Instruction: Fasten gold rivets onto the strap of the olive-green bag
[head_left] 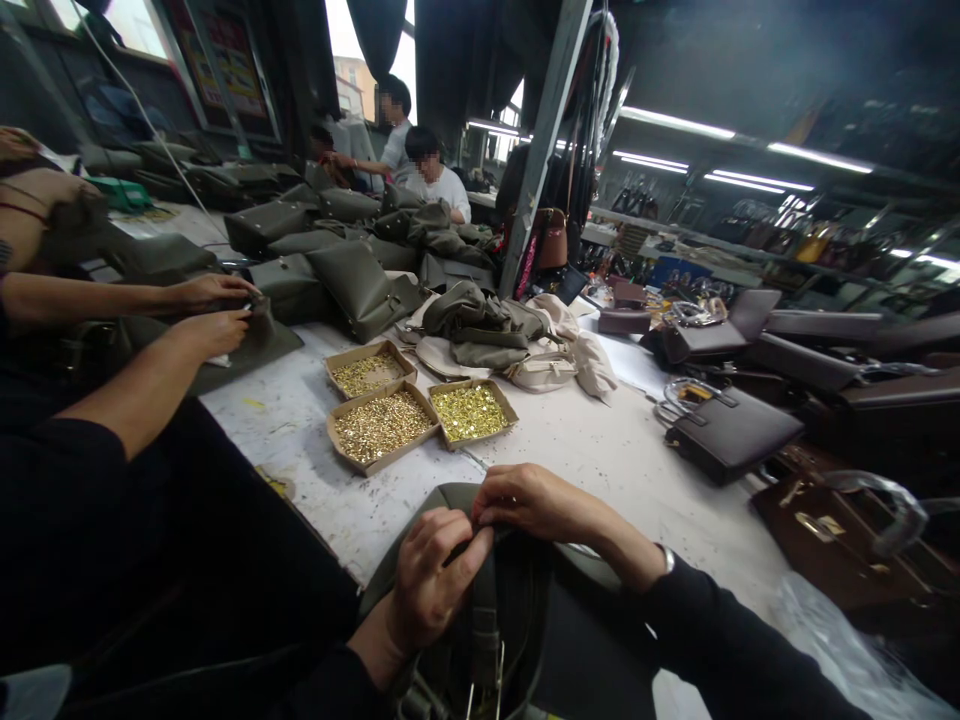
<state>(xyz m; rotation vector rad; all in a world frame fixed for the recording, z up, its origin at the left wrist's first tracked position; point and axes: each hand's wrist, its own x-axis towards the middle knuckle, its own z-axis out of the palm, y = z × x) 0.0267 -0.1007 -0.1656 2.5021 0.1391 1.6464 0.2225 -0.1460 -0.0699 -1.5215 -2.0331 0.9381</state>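
A dark olive bag (517,600) lies in front of me at the table's near edge. My left hand (439,570) is closed at the bag's upper edge, thumb and fingers pinched together. Meeting it there, my right hand (529,500) is closed too, its fingertips almost touching the left thumb. Whatever small part sits between the fingertips is hidden. A strap with stitching runs down from the hands. Beyond the bag stand three shallow cardboard trays of small gold-coloured metal pieces: a near tray (382,428), a right tray (472,412) and a far tray (367,370).
To my left, a co-worker's hands (210,315) hold olive material. Olive bags (360,280) are heaped across the table, with beige and olive bags (517,345) behind the trays. Dark brown handbags (735,425) crowd the right side. A metal post (544,150) rises mid-table. People sit further back.
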